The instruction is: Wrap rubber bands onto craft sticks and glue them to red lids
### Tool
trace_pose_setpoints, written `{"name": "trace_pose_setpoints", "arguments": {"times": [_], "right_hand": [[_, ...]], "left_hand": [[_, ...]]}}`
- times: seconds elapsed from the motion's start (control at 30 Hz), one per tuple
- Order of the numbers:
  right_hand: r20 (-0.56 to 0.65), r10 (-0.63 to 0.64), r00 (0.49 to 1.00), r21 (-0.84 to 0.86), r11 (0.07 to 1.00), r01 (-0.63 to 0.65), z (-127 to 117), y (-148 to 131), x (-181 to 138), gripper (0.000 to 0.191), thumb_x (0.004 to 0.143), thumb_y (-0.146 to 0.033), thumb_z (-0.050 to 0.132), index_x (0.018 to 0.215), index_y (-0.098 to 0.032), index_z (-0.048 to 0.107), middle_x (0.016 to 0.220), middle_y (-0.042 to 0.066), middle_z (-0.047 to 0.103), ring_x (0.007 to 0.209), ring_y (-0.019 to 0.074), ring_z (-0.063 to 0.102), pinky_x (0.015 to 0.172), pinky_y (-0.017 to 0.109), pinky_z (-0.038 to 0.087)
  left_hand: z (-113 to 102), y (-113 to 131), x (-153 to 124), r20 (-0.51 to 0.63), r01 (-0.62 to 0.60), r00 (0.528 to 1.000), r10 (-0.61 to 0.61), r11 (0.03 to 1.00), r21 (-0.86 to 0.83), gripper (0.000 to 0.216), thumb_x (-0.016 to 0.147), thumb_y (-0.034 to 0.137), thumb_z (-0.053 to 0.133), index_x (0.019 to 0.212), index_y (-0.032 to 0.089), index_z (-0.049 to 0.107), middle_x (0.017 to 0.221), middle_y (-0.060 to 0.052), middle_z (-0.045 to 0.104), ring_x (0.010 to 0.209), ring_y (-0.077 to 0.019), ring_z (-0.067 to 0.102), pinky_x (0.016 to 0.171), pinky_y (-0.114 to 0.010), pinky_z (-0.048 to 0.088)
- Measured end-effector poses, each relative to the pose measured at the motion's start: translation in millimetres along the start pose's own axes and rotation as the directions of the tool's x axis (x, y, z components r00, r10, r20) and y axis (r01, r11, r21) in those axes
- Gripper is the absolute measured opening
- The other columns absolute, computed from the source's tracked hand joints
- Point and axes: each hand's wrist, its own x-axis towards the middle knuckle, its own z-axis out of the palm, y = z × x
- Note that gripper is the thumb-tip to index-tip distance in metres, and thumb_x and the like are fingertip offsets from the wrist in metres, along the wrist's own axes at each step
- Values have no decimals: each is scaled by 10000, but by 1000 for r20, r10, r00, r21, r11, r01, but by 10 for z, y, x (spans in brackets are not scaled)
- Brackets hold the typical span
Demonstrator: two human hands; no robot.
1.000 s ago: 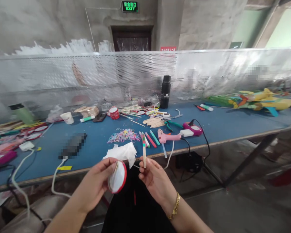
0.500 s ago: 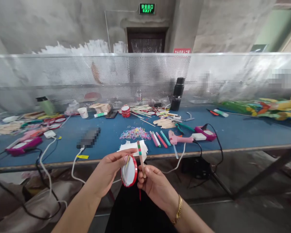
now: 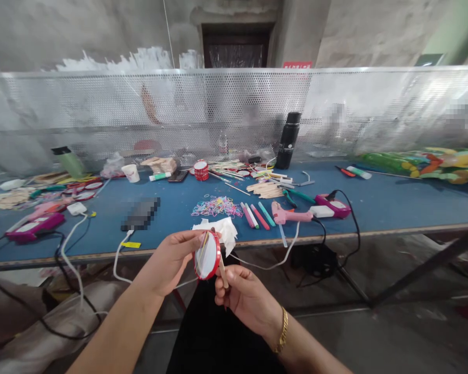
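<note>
My left hand (image 3: 175, 259) is closed on a round disc (image 3: 206, 257) with a white face and a red rim, held tilted in front of the table edge. A thin yellowish strip lies across its face under my fingertips. My right hand (image 3: 242, 291) pinches the lower end of a flat wooden craft stick (image 3: 223, 272). The stick's upper part passes behind the disc's right rim, so most of it is hidden; whether the two touch I cannot tell. Behind the disc, crumpled white tissue (image 3: 228, 231) lies at the table edge.
On the blue table (image 3: 390, 208) are small coloured bands (image 3: 218, 206), several markers (image 3: 259, 215), a pink glue gun (image 3: 292, 214), a phone (image 3: 140, 214), wooden sticks (image 3: 265, 189) and a black bottle (image 3: 288, 140). White cables (image 3: 292, 254) hang over the front edge. A perforated metal screen (image 3: 120, 119) stands behind.
The stick's colour-banded upper end, visible beside the disc before, has gone behind the disc. Both hands sit slightly higher in view, and the camera has tilted down a little.
</note>
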Motion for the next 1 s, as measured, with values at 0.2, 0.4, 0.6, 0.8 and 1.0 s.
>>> {"name": "trace_pose_setpoints", "arguments": {"times": [0.2,0.4,0.6,0.8,1.0], "right_hand": [[12,-21,1000,-76,997,22,-98,-112,-25,524,720,-554,905,1022,-136,816,955,98,798,862,170,736,741,269,569],[-31,-96,995,-115,989,92,-149,-219,8,460,719,-586,893,884,-161,834,807,53,768,715,131,654,709,269,517],[-52,-255,966,-290,929,230,-73,-370,100,391,621,-536,961,650,-191,779,653,-5,681,629,104,491,650,256,408],[15,-166,986,-289,943,164,-29,-437,126,399,544,-520,998,645,-199,784,591,-27,638,615,104,499,670,261,415],[22,-134,991,-263,955,135,-86,-418,118,391,531,-500,1006,656,-208,778,599,-33,647,602,105,510,653,269,434]], "left_hand": [[-26,-7,-19,-32,0,999,0,1000,-7,423,594,494,966,828,157,863,837,-116,805,824,-238,691,819,-329,526],[29,27,-57,-18,15,1000,-15,1000,11,416,566,500,969,767,156,852,799,-119,798,751,-243,687,772,-351,530],[105,-17,-54,26,64,998,-66,996,60,458,580,538,960,820,160,865,794,-104,792,751,-222,668,758,-320,507],[178,-82,-60,43,69,996,-75,990,125,463,589,564,946,815,168,862,857,-120,803,851,-264,668,846,-359,494],[155,-166,-78,22,10,1000,-13,989,145,403,686,518,905,902,179,862,1090,-134,792,1062,-306,661,936,-363,486]]}}
